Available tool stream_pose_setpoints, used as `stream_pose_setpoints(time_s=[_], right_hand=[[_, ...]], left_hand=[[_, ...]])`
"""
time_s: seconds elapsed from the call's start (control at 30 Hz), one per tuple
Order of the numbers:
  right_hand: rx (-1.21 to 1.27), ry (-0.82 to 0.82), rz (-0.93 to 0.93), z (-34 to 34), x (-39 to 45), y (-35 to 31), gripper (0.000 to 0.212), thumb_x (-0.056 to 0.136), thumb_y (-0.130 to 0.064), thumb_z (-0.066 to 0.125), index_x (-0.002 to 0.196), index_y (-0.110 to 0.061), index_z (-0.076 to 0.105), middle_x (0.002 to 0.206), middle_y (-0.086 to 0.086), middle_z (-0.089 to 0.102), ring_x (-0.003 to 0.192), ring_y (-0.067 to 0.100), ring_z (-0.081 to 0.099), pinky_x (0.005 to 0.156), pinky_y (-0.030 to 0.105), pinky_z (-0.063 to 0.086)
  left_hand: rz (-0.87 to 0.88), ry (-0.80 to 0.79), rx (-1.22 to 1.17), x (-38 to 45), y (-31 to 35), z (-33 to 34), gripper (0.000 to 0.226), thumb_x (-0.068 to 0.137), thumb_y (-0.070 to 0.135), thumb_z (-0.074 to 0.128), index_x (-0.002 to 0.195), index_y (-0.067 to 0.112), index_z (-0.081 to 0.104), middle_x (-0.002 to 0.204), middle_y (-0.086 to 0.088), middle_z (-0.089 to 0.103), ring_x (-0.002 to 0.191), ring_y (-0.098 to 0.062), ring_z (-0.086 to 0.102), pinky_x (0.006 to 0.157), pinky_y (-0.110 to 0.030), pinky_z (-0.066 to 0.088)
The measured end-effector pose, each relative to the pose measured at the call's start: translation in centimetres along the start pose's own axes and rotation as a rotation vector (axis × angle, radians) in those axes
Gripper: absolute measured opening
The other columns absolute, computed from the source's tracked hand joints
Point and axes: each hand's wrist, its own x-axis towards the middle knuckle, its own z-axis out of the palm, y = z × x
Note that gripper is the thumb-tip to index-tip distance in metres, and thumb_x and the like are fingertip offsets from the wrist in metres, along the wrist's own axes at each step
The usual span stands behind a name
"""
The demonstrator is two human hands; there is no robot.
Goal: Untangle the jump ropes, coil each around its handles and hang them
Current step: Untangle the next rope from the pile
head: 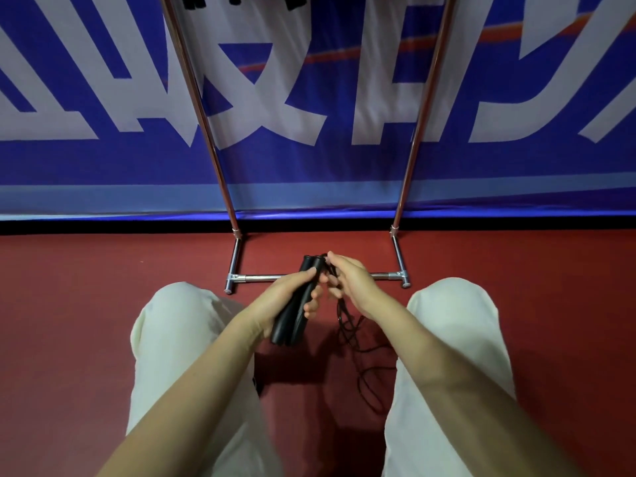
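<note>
Black handles [292, 309], two of them held side by side, sit gripped in the left hand [280, 297] above the red floor [69, 321], their far ends partly hidden by fingers. The right hand [351, 278] pinches the thin black cord [347, 325] near the handle tops; the cord trails down in loose loops between two pale trouser legs [172, 339]. The metal rack [241, 242] is cut off at the top, where dark shapes hang, hard to make out.

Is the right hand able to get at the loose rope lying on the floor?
Probably yes: the right hand already holds the rope near the handles, and nothing covers the loose loops between the legs.
</note>
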Motion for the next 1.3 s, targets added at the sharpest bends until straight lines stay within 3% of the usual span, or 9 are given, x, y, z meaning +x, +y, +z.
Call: stream_pose_setpoints(time_s=[0.13,0.23,0.4,0.53,0.63,0.87,0.97,1.17,1.3], right_hand=[[-0.286,0.014,-0.032,0.3,0.1,0.0,0.037,0.105,-0.025,0.038,0.071,-0.016,0.051,0.046,-0.007,0.037,0.034,0.005,0.03,0.04,0.021,0.022],[-0.8,-0.032,-0.112,0.4,-0.3,1.5,0.044,0.103,-0.031,0.039,0.063,-0.023,0.056,0.067,-0.005,0.06,0.068,0.014,0.058,0.072,0.031,0.044],[-0.751,-0.077,-0.115,2.1,-1.0,3.0,0.031,0.099,-0.033,0.048,0.073,-0.022,0.058,0.072,-0.01,0.056,0.073,0.008,0.052,0.072,0.029,0.039],[-0.751,0.028,-0.196,1.6,-1.3,3.2,0.019,0.094,-0.038,0.055,0.092,-0.021,0.063,0.088,-0.002,0.067,0.087,0.019,0.061,0.084,0.039,0.048],[-0.866,0.089,-0.203,1.0,-1.5,2.9,0.023,0.099,-0.029,0.048,0.098,-0.02,0.07,0.08,-0.004,0.066,0.085,0.02,0.061,0.08,0.034,0.047],[-0.278,-0.003,0.105,3.2,-2.3,3.8,0.032,0.105,-0.01,0.032,0.083,-0.018,0.054,0.06,-0.003,0.037,0.041,0.002,0.034,0.046,0.016,0.03],[0.032,0.032,0.137,4.8,-2.9,3.8,0.032,0.105,-0.011,0.03,0.078,-0.017,0.047,0.049,-0.007,0.031,0.034,-0.001,0.021,0.036,0.013,0.016],[0.17,0.227,0.144,6.2,-2.9,3.4,0.041,0.103,-0.04,0.037,0.075,-0.017,0.054,0.047,-0.005,0.045,0.035,0.006,0.033,0.039,0.018,0.023],[0.257,0.505,0.166,6.3,-2.9,4.3,0.035,0.1,-0.044,0.044,0.078,-0.023,0.063,0.075,-0.004,0.067,0.074,0.017,0.065,0.068,0.029,0.051]], left_hand=[[0.179,0.207,-0.129,1.0,0.2,-0.8,0.022,0.102,0.021,0.044,0.084,0.01,0.05,0.058,0.001,0.044,0.041,-0.008,0.037,0.04,-0.019,0.034],[0.299,0.442,-0.279,1.6,1.3,-2.9,0.022,0.101,0.012,0.05,0.08,0.012,0.044,0.056,0.002,0.043,0.043,-0.008,0.041,0.041,-0.018,0.037],[0.326,0.66,-0.101,1.7,0.2,-3.3,0.022,0.1,0.007,0.053,0.079,0.01,0.047,0.058,-0.004,0.047,0.052,-0.016,0.048,0.046,-0.021,0.046],[0.35,0.645,-0.088,1.7,-0.1,-3.3,0.011,0.101,0.015,0.054,0.09,0.012,0.054,0.079,-0.007,0.055,0.072,-0.018,0.057,0.072,-0.033,0.06],[0.382,0.599,-0.054,1.6,0.1,-2.8,0.007,0.102,0.016,0.053,0.096,0.014,0.056,0.091,-0.009,0.062,0.075,-0.021,0.064,0.074,-0.034,0.06],[0.338,0.472,-0.372,2.1,0.0,-1.7,0.021,0.104,0.025,0.046,0.114,0.009,0.057,0.11,-0.008,0.069,0.091,-0.019,0.072,0.088,-0.039,0.055],[0.405,0.545,-0.525,2.5,0.2,-1.3,0.023,0.104,0.025,0.046,0.103,0.006,0.059,0.094,-0.006,0.067,0.078,-0.014,0.07,0.078,-0.028,0.056],[0.539,0.712,-0.486,3.4,0.1,0.2,0.013,0.103,0.019,0.051,0.094,0.011,0.055,0.071,0.0,0.058,0.058,-0.011,0.06,0.073,-0.03,0.055],[0.578,0.754,-0.099,4.1,-1.8,2.5,0.012,0.103,0.021,0.049,0.094,0.015,0.055,0.075,0.003,0.066,0.067,-0.01,0.067,0.071,-0.027,0.055]])
